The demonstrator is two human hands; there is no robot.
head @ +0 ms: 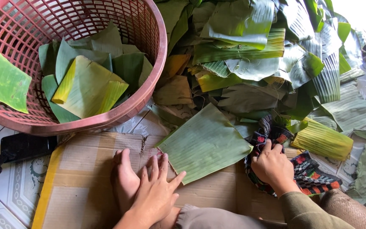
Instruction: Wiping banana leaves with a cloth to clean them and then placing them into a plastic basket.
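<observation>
Fingers [269,149] gripping patterned cloth [306,169]

Bare cardboard [85,169] lies open to the left of my left hand [155,193], and I could slide along it freely. Ahead, the red basket [157,63] blocks the far left, and the heap of leaves [250,55] fills the far right. Between my hands, one cut leaf [204,144] covers the cardboard; my right hand [272,167] presses a patterned cloth [310,171].
</observation>
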